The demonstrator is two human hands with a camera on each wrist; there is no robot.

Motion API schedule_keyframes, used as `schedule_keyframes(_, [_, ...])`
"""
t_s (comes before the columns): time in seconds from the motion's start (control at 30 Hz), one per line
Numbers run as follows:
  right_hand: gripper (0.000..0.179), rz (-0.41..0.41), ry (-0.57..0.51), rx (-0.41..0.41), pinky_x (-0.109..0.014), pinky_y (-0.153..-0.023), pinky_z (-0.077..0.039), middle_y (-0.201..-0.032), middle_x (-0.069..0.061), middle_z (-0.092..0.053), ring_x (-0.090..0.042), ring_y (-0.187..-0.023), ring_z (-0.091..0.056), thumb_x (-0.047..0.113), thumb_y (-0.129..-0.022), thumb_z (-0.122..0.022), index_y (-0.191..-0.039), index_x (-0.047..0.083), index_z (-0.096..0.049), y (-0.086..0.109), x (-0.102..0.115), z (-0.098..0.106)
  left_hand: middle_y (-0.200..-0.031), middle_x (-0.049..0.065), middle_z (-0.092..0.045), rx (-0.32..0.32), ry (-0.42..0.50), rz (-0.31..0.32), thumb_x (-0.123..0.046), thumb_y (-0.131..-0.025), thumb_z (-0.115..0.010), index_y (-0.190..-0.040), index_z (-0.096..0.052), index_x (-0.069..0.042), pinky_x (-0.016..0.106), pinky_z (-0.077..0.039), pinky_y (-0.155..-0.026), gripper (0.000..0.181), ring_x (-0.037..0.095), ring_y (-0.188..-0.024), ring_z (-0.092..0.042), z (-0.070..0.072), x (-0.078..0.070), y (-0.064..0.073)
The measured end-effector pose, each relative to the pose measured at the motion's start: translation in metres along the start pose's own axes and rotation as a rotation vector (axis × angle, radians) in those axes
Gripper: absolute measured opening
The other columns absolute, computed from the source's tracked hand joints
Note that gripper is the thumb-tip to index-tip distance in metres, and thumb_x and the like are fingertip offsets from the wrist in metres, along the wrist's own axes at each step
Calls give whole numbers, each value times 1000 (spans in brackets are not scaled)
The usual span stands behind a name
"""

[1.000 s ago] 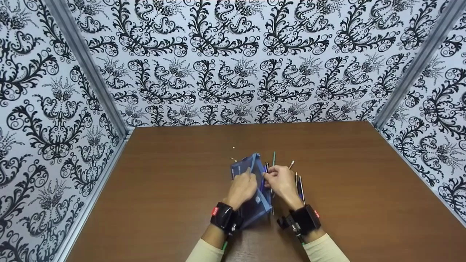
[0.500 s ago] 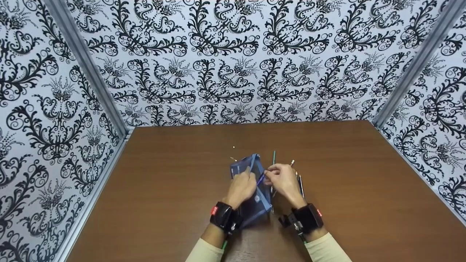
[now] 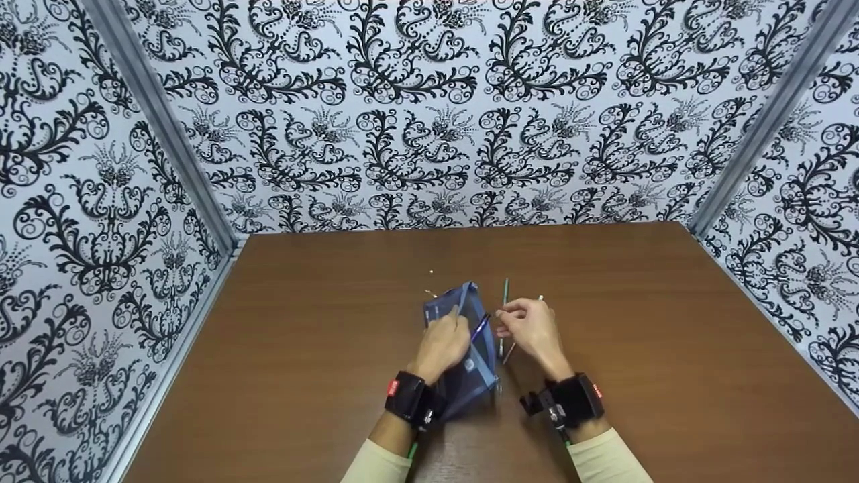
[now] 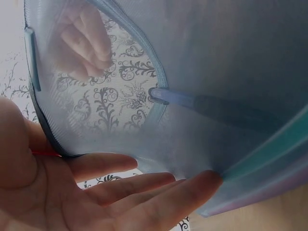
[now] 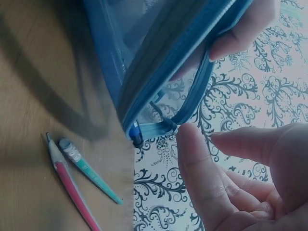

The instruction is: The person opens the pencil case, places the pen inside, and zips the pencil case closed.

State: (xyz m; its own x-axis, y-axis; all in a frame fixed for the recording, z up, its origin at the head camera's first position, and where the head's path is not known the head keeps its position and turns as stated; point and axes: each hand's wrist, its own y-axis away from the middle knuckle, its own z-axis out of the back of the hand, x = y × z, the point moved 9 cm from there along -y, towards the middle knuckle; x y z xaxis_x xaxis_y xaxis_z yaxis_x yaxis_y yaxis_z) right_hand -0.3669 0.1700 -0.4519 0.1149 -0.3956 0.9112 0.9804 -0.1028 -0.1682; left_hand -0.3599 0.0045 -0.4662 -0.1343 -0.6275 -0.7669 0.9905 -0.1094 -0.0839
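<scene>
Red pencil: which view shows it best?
The right wrist view: the red pencil appears large, its sharpened tip plain, though the frame cuts off its other end. The head view shows mainly a small stretch beside the right hand; in the left wrist view I cannot identify it.

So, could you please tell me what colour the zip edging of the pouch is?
The zip edging is blue; the right wrist view shows it best.

Sheer, finely textured plastic is being shown by the blue pouch [image 3: 463,388]; a soft gloss is being displayed by the smooth, wood-look table [image 3: 302,335]. Silvery metal is being shown by the ferrule [image 5: 72,151] of the green pencil [image 5: 97,178].
</scene>
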Motion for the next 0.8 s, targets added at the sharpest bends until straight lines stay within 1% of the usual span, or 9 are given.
schedule_keyframes(0.1, [15, -20, 7, 3, -43, -61, -59, -87, -29, -71, -36, -65, -72, -2, -86, -68, -97, -12, -69, -1, -4, 0, -128, 26, -62, 1, 8, 4, -22, -101, -35, -143, -48, 6, 47, -52, -85, 52, 29, -94, -64, 1, 1, 0])
schedule_keyframes(0.17, [14, -36, 12, 2, -42, -62, -59, -87, -29, -72, -32, -64, -72, -2, -86, -68, -97, -12, -69, -2, -6, 1, -127, 26, -63, 0, 5, 7, -23, -101, -35, -143, -47, 5, 46, -52, -85, 52, 28, -94, -64, 2, 1, 0])
schedule_keyframes(0.27, [14, -56, 26, 2, -42, -63, -59, -86, -27, -72, -28, -62, -72, -1, -86, -68, -97, -11, -69, -4, -10, 3, -121, 25, -65, -5, 12, 8, -22, -101, -35, -144, -47, 3, 45, -53, -82, 52, 29, -90, -64, 3, 2, 0])
schedule_keyframes(0.4, [15, -88, 31, 12, -41, -63, -59, -86, -27, -72, -33, -66, -72, -1, -87, -68, -97, -12, -69, -6, -15, 6, -116, 24, -67, -20, 20, 1, -21, -101, -35, -144, -48, 2, 44, -53, -78, 51, 29, -88, -64, 7, 2, 0])
schedule_keyframes(0.57, [14, -132, 42, 12, -39, -64, -60, -89, -30, -71, -35, -69, -73, -2, -89, -66, -97, -13, -68, -10, -25, 11, -121, 25, -66, -23, 29, -10, -21, -100, -36, -144, -48, 2, 46, -53, -81, 51, 29, -92, -63, 9, 3, 0])
schedule_keyframes(0.7, [13, -152, 97, 0, -38, -64, -60, -91, -28, -72, -33, -68, -73, -1, -89, -65, -94, -11, -70, -12, -32, 16, -124, 26, -64, -27, 36, -21, -21, -100, -36, -142, -50, 3, 47, -53, -80, 50, 30, -89, -62, 10, 2, 0])
schedule_keyframes(0.8, [12, -151, 122, -4, -38, -63, -60, -90, -27, -72, -30, -66, -73, 0, -88, -65, -93, -11, -70, -14, -34, 21, -128, 26, -62, -35, 46, -28, -20, -100, -36, -140, -52, 5, 48, -52, -80, 50, 30, -87, -61, 11, 1, -1])
